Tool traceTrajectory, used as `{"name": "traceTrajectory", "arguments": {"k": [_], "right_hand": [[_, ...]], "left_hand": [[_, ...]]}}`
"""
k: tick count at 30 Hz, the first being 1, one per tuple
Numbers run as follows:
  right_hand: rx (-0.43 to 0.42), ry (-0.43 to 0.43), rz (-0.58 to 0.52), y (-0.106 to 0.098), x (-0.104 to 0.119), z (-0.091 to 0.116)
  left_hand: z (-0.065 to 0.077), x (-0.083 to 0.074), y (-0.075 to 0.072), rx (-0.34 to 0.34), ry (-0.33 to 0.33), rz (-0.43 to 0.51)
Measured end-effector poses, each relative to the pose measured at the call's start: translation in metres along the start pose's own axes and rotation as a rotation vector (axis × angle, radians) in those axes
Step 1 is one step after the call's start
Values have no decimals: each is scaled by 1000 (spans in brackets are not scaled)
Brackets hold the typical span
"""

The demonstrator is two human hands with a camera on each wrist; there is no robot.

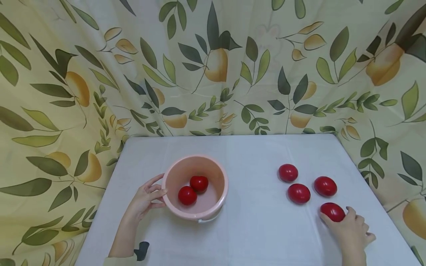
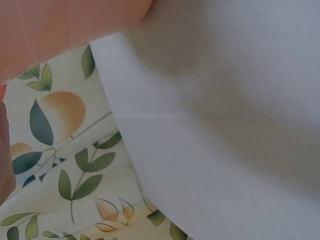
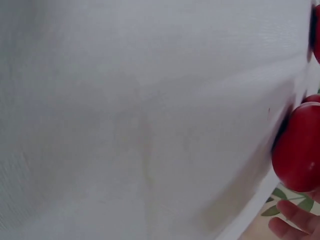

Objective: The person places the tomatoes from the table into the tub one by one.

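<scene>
On the left of the head view stands a pink bucket point(image 1: 220, 170) with two glossy red tomatoes point(image 1: 187, 195) inside. My left hand point(image 1: 146, 199) grips its rim from the left side. At the right, my right hand point(image 1: 351, 229) has thumb and index finger on either side of a red tomato point(image 1: 332, 211) on the table. Just beyond it lie three more tomatoes point(image 1: 298, 193). In the right wrist view, fingers point(image 3: 295, 217) show beneath a tomato point(image 3: 300, 147). The left wrist view catches the bucket's outer wall point(image 2: 75, 25).
A white cloth covers the table point(image 1: 256, 229). Behind and at both sides hangs a curtain point(image 1: 253, 74) printed with leaves and fruit. The bucket's white handle point(image 1: 209, 219) hangs down at its front. A dark band point(image 1: 142, 251) is near the left forearm.
</scene>
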State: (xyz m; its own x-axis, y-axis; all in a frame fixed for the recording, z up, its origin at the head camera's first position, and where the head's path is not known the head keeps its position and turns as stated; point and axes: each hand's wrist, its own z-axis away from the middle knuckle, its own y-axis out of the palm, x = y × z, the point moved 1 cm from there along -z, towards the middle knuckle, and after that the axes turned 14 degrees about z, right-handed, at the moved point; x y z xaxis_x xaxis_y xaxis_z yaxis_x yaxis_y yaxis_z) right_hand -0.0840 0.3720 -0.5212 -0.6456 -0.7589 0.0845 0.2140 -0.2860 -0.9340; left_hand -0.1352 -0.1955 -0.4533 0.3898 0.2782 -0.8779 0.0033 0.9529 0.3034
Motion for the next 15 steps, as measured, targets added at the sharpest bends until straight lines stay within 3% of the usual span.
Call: {"name": "traceTrajectory", "arguments": {"k": [6,15], "right_hand": [[41,2,29,8,-2,-4],[-1,8,27,14,1,-3]], "left_hand": [[0,-1,0,15,8,6],[0,-1,0,9,9,-2]]}}
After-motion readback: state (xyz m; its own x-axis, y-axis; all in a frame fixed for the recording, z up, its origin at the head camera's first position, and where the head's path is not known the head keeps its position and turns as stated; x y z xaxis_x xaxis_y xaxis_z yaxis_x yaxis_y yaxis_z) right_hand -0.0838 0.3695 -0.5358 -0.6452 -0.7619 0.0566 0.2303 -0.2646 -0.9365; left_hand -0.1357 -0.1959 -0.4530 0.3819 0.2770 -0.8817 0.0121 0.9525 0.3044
